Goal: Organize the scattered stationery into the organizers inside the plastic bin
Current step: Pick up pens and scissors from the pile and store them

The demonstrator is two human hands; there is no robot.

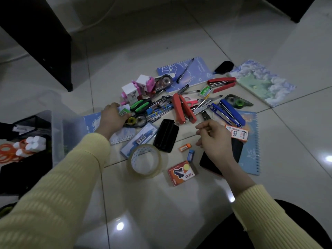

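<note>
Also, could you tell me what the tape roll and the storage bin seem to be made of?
Tape roll: likely clear plastic film, glossy; its wound band looks see-through and faintly yellow. Storage bin: translucent plastic, slightly frosted; dark shapes show dimly through its wall.

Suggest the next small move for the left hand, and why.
Probably lift the green box and carry it left to the bin. The left hand seems to grip that box at the pile's edge, and the bin with its organizers sits just beside that arm.
</note>
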